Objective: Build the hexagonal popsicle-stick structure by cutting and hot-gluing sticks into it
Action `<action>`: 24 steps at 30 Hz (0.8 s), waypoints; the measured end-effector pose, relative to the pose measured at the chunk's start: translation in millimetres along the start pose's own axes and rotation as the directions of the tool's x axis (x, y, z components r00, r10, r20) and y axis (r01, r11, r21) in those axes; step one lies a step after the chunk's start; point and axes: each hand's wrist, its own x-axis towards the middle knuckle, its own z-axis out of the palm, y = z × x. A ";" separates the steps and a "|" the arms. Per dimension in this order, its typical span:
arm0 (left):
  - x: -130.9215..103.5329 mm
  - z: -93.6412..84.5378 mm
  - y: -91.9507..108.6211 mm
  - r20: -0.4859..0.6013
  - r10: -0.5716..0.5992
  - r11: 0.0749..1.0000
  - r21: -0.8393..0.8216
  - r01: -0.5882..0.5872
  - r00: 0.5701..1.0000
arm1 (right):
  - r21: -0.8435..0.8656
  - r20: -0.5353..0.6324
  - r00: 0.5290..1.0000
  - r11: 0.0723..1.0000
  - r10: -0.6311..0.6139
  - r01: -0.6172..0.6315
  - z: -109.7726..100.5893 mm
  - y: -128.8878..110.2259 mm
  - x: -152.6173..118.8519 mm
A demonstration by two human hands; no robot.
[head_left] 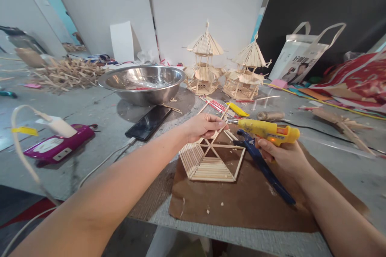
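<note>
- Left hand (202, 127): fingers pinched closed on a thin stick (226, 111), likely light, stiff, snappable.
- Right hand (279, 156): fingers wrapped around the yellow glue gun (262, 128).
- Stick frame (212, 171), on brown mat (199, 205): probably fragile; best gripped by its outer rim.

At eleven o'clock the bowl (141, 95) is smooth, shiny metal; at twelve, the towers (205, 73) look like dry, matt wood. The glue gun (265, 129) is yellow plastic — smudged — and the phone (148, 123), at ten, has smooth, glossy black glass.
</note>
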 end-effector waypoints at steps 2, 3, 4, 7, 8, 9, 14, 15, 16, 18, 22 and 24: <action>0.1 -0.2 -0.3 0.005 0.002 1.000 0.002 -0.002 1.000 | -0.007 0.007 1.000 1.000 -0.007 0.007 -0.3 0.3 0.2; 0.2 -0.3 -0.5 0.009 0.004 1.000 0.004 -0.004 1.000 | -0.009 0.009 1.000 1.000 -0.006 0.006 -0.4 0.4 0.2; 0.3 -0.5 -0.6 0.011 0.007 1.000 0.005 -0.007 1.000 | -0.009 0.010 1.000 1.000 -0.003 0.003 -0.5 0.4 0.2; 0.9 -0.9 -1.2 0.007 0.007 1.000 0.008 -0.007 1.000 | -0.008 0.009 1.000 1.000 0.006 -0.006 -0.7 -0.1 0.1; 1.1 -1.0 -1.3 0.007 0.004 1.000 0.008 -0.004 1.000 | -0.010 0.008 1.000 1.000 0.007 -0.007 -0.7 -0.4 0.1; 1.2 -1.1 -1.5 0.008 0.002 1.000 0.009 -0.002 1.000 | -0.012 0.006 1.000 1.000 0.008 -0.008 -0.7 -0.6 0.2; 0.8 -0.8 -1.5 0.015 -0.004 1.000 0.008 0.004 1.000 | -0.005 0.001 1.000 1.000 0.017 -0.017 0.0 -1.5 0.4; 0.6 -0.7 -1.4 0.017 -0.003 1.000 0.007 0.003 1.000 | -0.004 0.002 1.000 1.000 0.016 -0.016 0.1 -1.7 0.4; 0.5 -0.6 -1.3 0.018 0.000 1.000 0.006 0.000 1.000 | -0.005 0.003 1.000 1.000 0.015 -0.015 0.2 -2.0 0.4; 0.4 -0.6 -1.2 0.020 0.005 1.000 0.006 -0.005 1.000 | -0.011 0.012 1.000 1.000 0.013 -0.013 0.4 -2.6 0.3; 0.5 -0.9 -0.7 0.010 0.001 1.000 0.009 -0.001 1.000 | -0.032 0.027 1.000 0.999 0.010 -0.009 0.2 -4.0 0.5; 0.3 -0.6 -0.4 0.008 0.002 1.000 0.010 -0.002 1.000 | -0.051 0.013 1.000 0.999 0.014 -0.014 -0.3 -4.2 0.8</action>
